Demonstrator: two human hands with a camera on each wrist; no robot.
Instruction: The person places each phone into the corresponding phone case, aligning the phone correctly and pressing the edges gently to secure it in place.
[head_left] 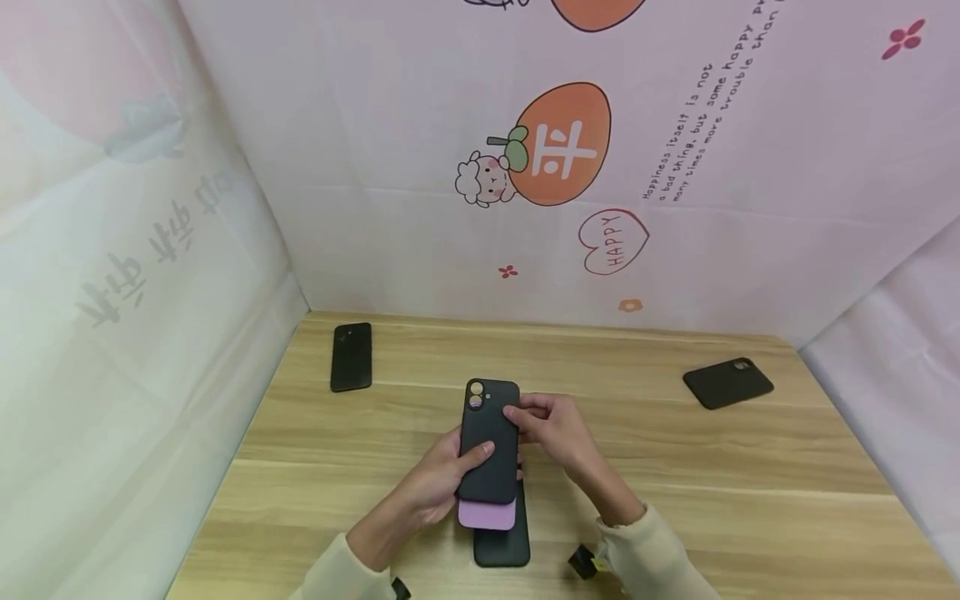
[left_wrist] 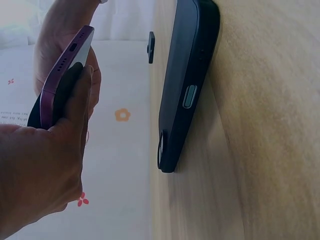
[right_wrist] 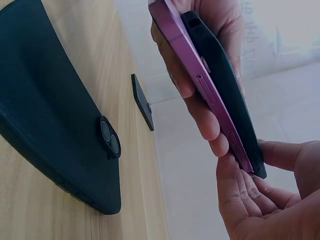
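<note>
A lilac phone (head_left: pixel 487 515) and a black phone case (head_left: pixel 491 482) are held together above the table, the case lying over the phone's back. The phone's lower end sticks out below the case. My left hand (head_left: pixel 438 479) grips both from the left, its thumb flat on the case and its fingers behind. At the upper right edge, my right hand (head_left: pixel 558 432) pinches case and phone together. In the right wrist view the case (right_wrist: pixel 227 82) stands apart from the phone (right_wrist: pixel 200 82) at one end and meets it near the right fingers.
Beneath the hands, a black-cased phone (head_left: pixel 502 550) lies on the wooden table (head_left: pixel 360 467). Another black phone or case (head_left: pixel 351 358) lies at the back left, and a black case (head_left: pixel 727 385) at the back right. Printed cloth walls (head_left: pixel 405 250) surround the table's back and sides.
</note>
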